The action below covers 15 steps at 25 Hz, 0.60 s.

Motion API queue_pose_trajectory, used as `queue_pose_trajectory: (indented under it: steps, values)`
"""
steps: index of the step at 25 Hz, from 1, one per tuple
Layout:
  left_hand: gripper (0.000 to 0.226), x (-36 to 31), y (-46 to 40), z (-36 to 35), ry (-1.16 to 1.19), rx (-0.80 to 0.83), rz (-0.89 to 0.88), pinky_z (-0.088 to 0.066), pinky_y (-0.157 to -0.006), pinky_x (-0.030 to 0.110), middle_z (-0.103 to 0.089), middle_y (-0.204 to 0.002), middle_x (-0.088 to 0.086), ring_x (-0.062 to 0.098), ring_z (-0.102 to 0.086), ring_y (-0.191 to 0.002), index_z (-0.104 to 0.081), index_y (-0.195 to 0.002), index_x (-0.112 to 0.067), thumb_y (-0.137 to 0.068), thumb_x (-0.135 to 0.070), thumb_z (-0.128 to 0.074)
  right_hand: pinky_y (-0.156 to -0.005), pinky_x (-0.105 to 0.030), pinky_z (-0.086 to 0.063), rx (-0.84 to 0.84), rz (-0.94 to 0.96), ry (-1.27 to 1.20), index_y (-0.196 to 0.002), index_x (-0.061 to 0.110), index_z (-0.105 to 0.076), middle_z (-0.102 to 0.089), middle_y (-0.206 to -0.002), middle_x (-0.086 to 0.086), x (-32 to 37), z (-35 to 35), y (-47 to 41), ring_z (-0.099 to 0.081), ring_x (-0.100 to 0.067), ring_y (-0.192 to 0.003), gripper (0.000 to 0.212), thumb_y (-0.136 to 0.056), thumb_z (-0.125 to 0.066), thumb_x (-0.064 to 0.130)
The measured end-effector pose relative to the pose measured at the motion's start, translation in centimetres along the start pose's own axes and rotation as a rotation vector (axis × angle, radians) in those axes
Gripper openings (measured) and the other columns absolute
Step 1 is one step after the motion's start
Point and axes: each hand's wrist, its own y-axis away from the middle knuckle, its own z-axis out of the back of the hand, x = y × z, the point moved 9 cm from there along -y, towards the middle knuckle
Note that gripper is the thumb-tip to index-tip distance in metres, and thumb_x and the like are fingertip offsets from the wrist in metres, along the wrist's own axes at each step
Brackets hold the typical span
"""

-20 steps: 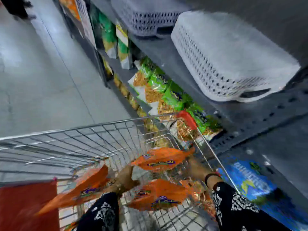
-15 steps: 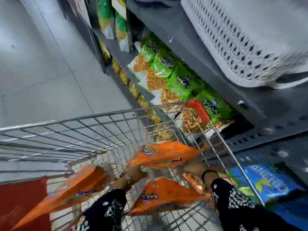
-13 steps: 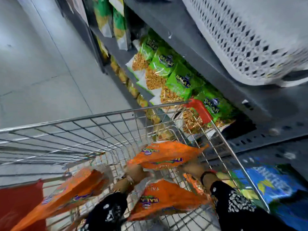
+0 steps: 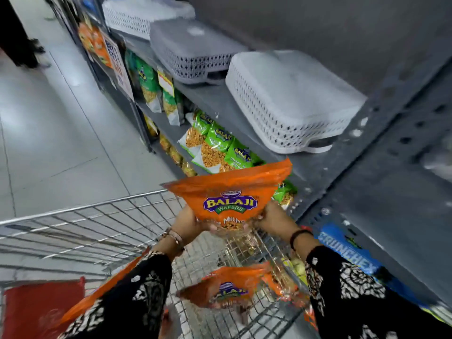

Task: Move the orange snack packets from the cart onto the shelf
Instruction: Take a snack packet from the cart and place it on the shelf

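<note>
An orange Balaji snack packet (image 4: 230,192) is held upright above the wire cart (image 4: 97,221), close to the grey shelf (image 4: 300,165). My left hand (image 4: 189,222) grips its lower left corner and my right hand (image 4: 274,220) grips its lower right corner. Another orange packet (image 4: 227,287) lies in the cart below my hands. A further orange packet (image 4: 97,297) shows at the cart's left, partly hidden by my left sleeve.
White perforated baskets (image 4: 291,99) lie upside down on the grey shelf. Green snack packets (image 4: 220,143) fill the shelf level below it. A blue packet (image 4: 347,250) sits low on the right. The cart has a red flap (image 4: 36,307). Tiled aisle floor (image 4: 49,130) spreads left.
Both hands have lifted one orange packet out of the cart, up toward the shelf. The view has tilted upward with it.
</note>
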Motion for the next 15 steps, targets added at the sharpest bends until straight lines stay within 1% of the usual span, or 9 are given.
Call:
queue_pose_trajectory:
  steps: [1, 3, 4, 5, 7, 8, 10, 13, 15]
  values:
    - [0.062, -2.5, 1.3, 0.6, -0.020, 0.004, -0.027, -0.047, -0.073, 0.020, -0.063, -0.106, 0.009, 0.020, -0.056, -0.094, -0.059, -0.105, 0.000, -0.050, -0.019, -0.078, -0.099, -0.042, -0.043, -0.020, 0.037, 0.016, -0.109, 0.006, -0.057, -0.059, -0.100, 0.002, 1.5, 1.5, 1.9, -0.050, -0.012, -0.102, 0.047, -0.068, -0.076, 0.017]
    - [0.059, -6.9, 3.9, 1.4, -0.029, 0.028, -0.098, -0.047, -0.073, 0.017, -0.058, -0.106, 0.002, 0.017, -0.054, -0.097, -0.056, -0.109, -0.002, -0.056, -0.011, -0.081, -0.099, -0.039, -0.044, -0.057, 0.126, -0.009, -0.115, 0.010, -0.054, -0.061, -0.115, -0.004, 3.6, 4.3, 5.5, -0.053, -0.015, -0.110, 0.068, -0.057, -0.082, 0.029]
    - [0.055, -9.1, 5.3, 1.6, -0.019, 0.034, -0.106, -0.046, -0.072, 0.014, -0.057, -0.105, 0.000, 0.016, -0.053, -0.097, -0.055, -0.110, -0.003, -0.060, -0.005, -0.079, -0.097, -0.037, -0.046, -0.079, 0.139, -0.014, -0.115, 0.012, -0.054, -0.063, -0.116, -0.005, 4.2, 5.6, 7.5, -0.054, -0.017, -0.110, 0.067, -0.056, -0.082, 0.029]
    - [0.054, -10.8, 6.4, 1.7, -0.005, 0.036, -0.114, -0.048, -0.077, 0.017, -0.057, -0.106, 0.001, 0.017, -0.054, -0.099, -0.054, -0.110, -0.005, -0.061, -0.001, -0.077, -0.093, -0.036, -0.048, -0.109, 0.144, -0.003, -0.111, 0.013, -0.057, -0.065, -0.113, -0.007, 4.5, 6.9, 9.4, -0.058, -0.019, -0.108, 0.060, -0.059, -0.082, 0.027]
    - [0.058, -14.1, 8.2, 1.3, 0.007, 0.060, -0.167, -0.047, -0.093, 0.033, -0.060, -0.111, 0.007, 0.023, -0.055, -0.106, -0.053, -0.109, -0.011, -0.058, -0.007, -0.081, -0.085, -0.032, -0.050, -0.183, 0.154, 0.047, -0.104, 0.012, -0.062, -0.069, -0.105, -0.011, 4.5, 9.6, 13.2, -0.062, -0.023, -0.101, 0.046, -0.064, -0.079, 0.029]
    - [0.061, -15.9, 9.2, 0.6, -0.020, 0.083, -0.197, -0.045, -0.096, 0.037, -0.061, -0.113, 0.008, 0.023, -0.056, -0.107, -0.052, -0.106, -0.012, -0.054, -0.017, -0.083, -0.084, -0.032, -0.050, -0.223, 0.158, 0.069, -0.102, 0.013, -0.064, -0.070, -0.104, -0.011, 4.2, 11.0, 15.3, -0.062, -0.023, -0.101, 0.044, -0.065, -0.078, 0.031]
    - [0.072, -19.2, 10.6, -1.3, -0.026, 0.139, -0.251, -0.046, -0.095, 0.037, -0.065, -0.109, 0.007, 0.023, -0.058, -0.106, -0.054, -0.106, -0.013, -0.043, -0.033, -0.082, -0.088, -0.038, -0.051, -0.292, 0.175, 0.031, -0.099, 0.017, -0.064, -0.071, -0.104, -0.008, 3.8, 13.9, 19.6, -0.062, -0.022, -0.102, 0.043, -0.063, -0.079, 0.033]
    - [0.075, -24.6, 12.4, -5.9, 0.031, 0.207, -0.312, -0.051, -0.080, 0.020, -0.064, -0.100, 0.000, 0.022, -0.060, -0.101, -0.050, -0.112, -0.011, -0.047, -0.028, -0.082, -0.094, -0.035, -0.048, -0.408, 0.155, -0.074, -0.108, 0.016, -0.058, -0.067, -0.111, 0.000, 1.7, 18.5, 26.1, -0.059, -0.016, -0.105, 0.049, -0.065, -0.078, 0.027]
    - [0.085, -27.8, 13.1, -9.2, 0.093, 0.264, -0.352, -0.051, -0.087, 0.031, -0.062, -0.109, 0.005, 0.023, -0.059, -0.103, -0.042, -0.118, -0.012, -0.044, -0.033, -0.079, -0.095, -0.036, -0.047, -0.496, 0.135, -0.135, -0.116, 0.014, -0.052, -0.064, -0.116, -0.004, -0.4, 21.3, 29.0, -0.059, -0.018, -0.106, 0.055, -0.067, -0.076, 0.022]
